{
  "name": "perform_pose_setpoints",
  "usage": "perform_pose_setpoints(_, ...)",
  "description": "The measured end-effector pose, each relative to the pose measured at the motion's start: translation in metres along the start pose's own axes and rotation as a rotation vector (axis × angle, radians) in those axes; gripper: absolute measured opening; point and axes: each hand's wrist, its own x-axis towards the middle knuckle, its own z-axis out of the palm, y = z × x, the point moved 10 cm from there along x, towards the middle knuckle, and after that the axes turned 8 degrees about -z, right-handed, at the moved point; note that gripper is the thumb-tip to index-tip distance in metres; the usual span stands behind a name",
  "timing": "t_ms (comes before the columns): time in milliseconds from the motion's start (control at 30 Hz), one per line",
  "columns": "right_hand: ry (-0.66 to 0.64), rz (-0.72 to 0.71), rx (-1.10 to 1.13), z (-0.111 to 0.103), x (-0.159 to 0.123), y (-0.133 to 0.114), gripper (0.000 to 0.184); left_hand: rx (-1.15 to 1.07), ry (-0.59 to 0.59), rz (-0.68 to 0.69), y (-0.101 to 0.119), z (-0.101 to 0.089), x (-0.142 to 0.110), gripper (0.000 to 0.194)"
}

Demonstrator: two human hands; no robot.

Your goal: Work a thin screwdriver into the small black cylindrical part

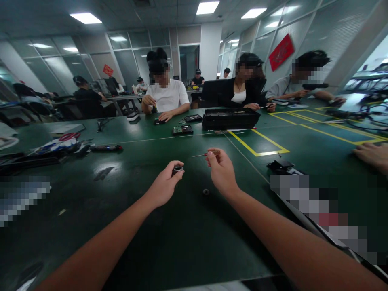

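My left hand is closed around a small dark cylinder with a silvery ring at its top; the fingers cover most of it. In my right hand is a slim screwdriver, held between thumb and fingers. Its thin shaft points left, towards the cylinder but apart from it. Both hands are raised over the green tabletop. Below and between them lies a small round dark part, nearest to my right wrist.
Across the table, co-workers sit near a long black case and an opened circuit-board device. A dark pen-like tool and a cable heap lie left. Yellow tape marks the right side; a person's hand rests there.
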Motion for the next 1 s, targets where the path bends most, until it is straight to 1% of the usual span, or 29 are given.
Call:
perform_pose_setpoints(67, 0.006, -0.013, -0.008, -0.001, 0.0, -0.001, 0.028, -0.051, -0.091, -0.04, 0.004, 0.011, -0.004, 0.03)
perform_pose_setpoints(100, 0.006, -0.018, -0.009, -0.001, 0.0, -0.002, 0.028, -0.04, -0.131, -0.048, 0.007, 0.016, -0.006, 0.028)
perform_pose_setpoints(200, 0.002, -0.027, -0.007, -0.001, 0.0, -0.002, 0.027, 0.1, -0.201, -0.013, 0.02, 0.03, -0.012, 0.031)
perform_pose_setpoints(300, -0.003, -0.032, 0.004, 0.0, 0.0, -0.002, 0.025, 0.252, -0.238, 0.06, 0.03, 0.044, -0.014, 0.026)
perform_pose_setpoints(400, -0.014, -0.043, 0.023, 0.002, 0.0, -0.002, 0.024, 0.417, -0.268, 0.166, 0.035, 0.063, -0.014, 0.02)
perform_pose_setpoints(467, -0.02, -0.049, 0.028, 0.004, 0.0, -0.001, 0.024, 0.554, -0.258, 0.22, 0.036, 0.076, -0.012, 0.025)
perform_pose_setpoints(567, -0.023, -0.043, 0.022, 0.004, -0.001, 0.001, 0.024, 0.753, -0.246, 0.25, 0.032, 0.093, -0.008, 0.037)
perform_pose_setpoints(700, -0.043, -0.038, 0.015, 0.005, -0.001, 0.001, 0.024, 0.887, -0.295, 0.329, 0.031, 0.112, -0.008, 0.034)
perform_pose_setpoints(800, -0.042, -0.045, 0.018, 0.006, 0.0, 0.001, 0.025, 0.925, -0.3, 0.331, 0.031, 0.114, -0.009, 0.032)
perform_pose_setpoints(1000, -0.022, -0.065, 0.05, 0.006, 0.0, 0.003, 0.024, 0.859, -0.26, 0.283, 0.031, 0.1, -0.01, 0.026)
